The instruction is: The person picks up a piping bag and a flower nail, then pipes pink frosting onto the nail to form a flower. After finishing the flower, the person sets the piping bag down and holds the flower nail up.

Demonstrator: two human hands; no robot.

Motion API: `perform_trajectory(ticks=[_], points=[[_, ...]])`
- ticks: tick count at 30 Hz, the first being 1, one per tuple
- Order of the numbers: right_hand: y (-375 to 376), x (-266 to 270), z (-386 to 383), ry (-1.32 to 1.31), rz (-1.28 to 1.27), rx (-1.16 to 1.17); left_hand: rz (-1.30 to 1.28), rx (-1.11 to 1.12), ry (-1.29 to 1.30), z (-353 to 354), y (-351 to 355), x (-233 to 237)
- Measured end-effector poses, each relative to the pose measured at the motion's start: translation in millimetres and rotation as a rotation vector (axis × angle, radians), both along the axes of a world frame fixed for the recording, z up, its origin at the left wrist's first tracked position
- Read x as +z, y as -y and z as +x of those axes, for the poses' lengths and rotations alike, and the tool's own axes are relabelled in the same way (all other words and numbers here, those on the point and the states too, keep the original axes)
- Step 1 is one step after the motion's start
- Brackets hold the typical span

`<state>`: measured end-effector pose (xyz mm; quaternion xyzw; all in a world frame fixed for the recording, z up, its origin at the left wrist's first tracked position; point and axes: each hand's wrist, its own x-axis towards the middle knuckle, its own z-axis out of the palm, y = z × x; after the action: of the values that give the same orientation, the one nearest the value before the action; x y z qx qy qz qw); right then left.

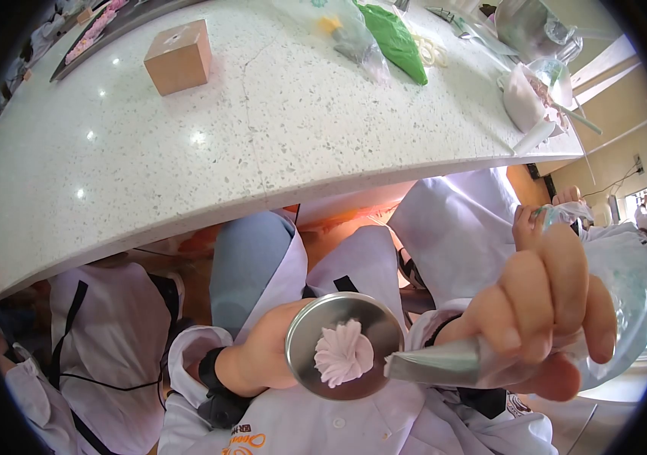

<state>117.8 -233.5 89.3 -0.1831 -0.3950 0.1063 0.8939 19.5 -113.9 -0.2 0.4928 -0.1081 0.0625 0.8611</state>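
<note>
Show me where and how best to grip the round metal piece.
I'd pinch the round metal piece by its far rim, coming from the counter side: that edge is bare, while the pink swirl sits mid-surface, the left hand is behind, and the piping bag points at the right edge.

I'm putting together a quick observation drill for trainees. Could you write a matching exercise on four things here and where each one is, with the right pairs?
1. Pink swirl
2. Brown block
3. Piping bag
4. Green bag

A. In the right hand
B. On the counter, beside clear plastic
C. In the round metal dish
D. On the counter, towards the picture's left

Pairs: 1-C, 2-D, 3-A, 4-B
</note>
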Motion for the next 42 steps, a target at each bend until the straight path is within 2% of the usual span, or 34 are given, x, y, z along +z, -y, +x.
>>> perform_trajectory(ticks=[1,2,3,5,8,10,13,18,20,22,24,25,30,32,34,36,37,40,42], points=[[4,1,3,0.0,0.001,0.0,0.059,-0.024,-0.076,-1,-2,-4],[10,3,9,0.052,-0.088,0.11,0.118,-0.048,-0.151,-1,-3,-7],[13,4,13,0.103,-0.177,0.219,0.119,-0.047,-0.149,0,-5,-5],[9,1,21,0.132,-0.126,0.296,0.297,0.018,-0.043,4,-8,0],[5,-5,25,0.169,-0.048,0.397,0.157,0.06,-0.004,6,-3,4],[12,-8,27,0.198,-0.215,0.287,0.157,0.01,-0.03,7,-2,6],[15,-3,29,0.129,-0.358,0.329,0.106,-0.076,-0.073,8,1,8],[9,-9,25,-0.002,-0.229,0.246,0.025,-0.185,-0.215,9,-1,-1],[6,-10,24,-0.005,-0.15,0.194,-0.131,-0.199,-0.333,12,-2,-15],[3,-7,20,-0.038,-0.147,0.087,-0.106,-0.153,-0.273,12,-9,-22],[5,-9,21,-0.038,-0.118,0.131,-0.059,-0.081,-0.16,8,-19,-24],[5,-9,21,-0.061,-0.175,0.072,-0.362,-0.047,-0.167,8,-22,-24],[7,-17,26,-0.078,-0.382,-0.086,-0.309,0.139,-0.111,6,-46,-42],[4,-20,24,-0.089,-0.414,-0.101,-0.543,0.16,-0.237,3,-51,-48],[3,-22,23,-0.105,-0.45,-0.127,-0.532,0.156,-0.257,-2,-53,-46],[5,-26,25,0.013,-0.464,-0.184,-0.319,0.147,-0.31,-3,-53,-53],[6,-27,24,0.014,-0.466,-0.19,-0.257,0.018,-0.248,-1,-55,-77],[9,-29,22,0.068,-0.392,-0.235,-0.201,0.021,-0.295,-8,-40,-28],[12,-27,22,0.083,-0.259,-0.02,-0.208,-0.056,-0.256,-7,-35,-18]])
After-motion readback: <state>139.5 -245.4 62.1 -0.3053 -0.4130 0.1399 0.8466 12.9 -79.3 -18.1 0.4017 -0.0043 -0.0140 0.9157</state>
